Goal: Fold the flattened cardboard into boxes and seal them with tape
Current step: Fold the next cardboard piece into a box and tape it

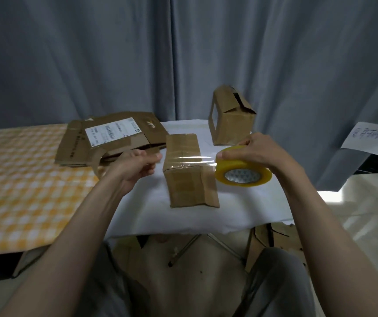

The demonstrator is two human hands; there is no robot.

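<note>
At the centre of the frame a small brown cardboard box (189,170) lies on the white-covered table (240,209), creased, old tape shining on its top. The right hand (249,149) grips a yellowish roll of clear tape (243,172) just right of it; a clear strip stretches across the box toward the left hand (137,165), whose curled fingers seem to pinch its end. Flattened cardboard (110,138) lies at left.

Brown box (189,170), yellowish tape roll (243,172), white cloth (183,216), yellow-and-white checked tablecloth (23,179), grey curtain (115,53).
</note>
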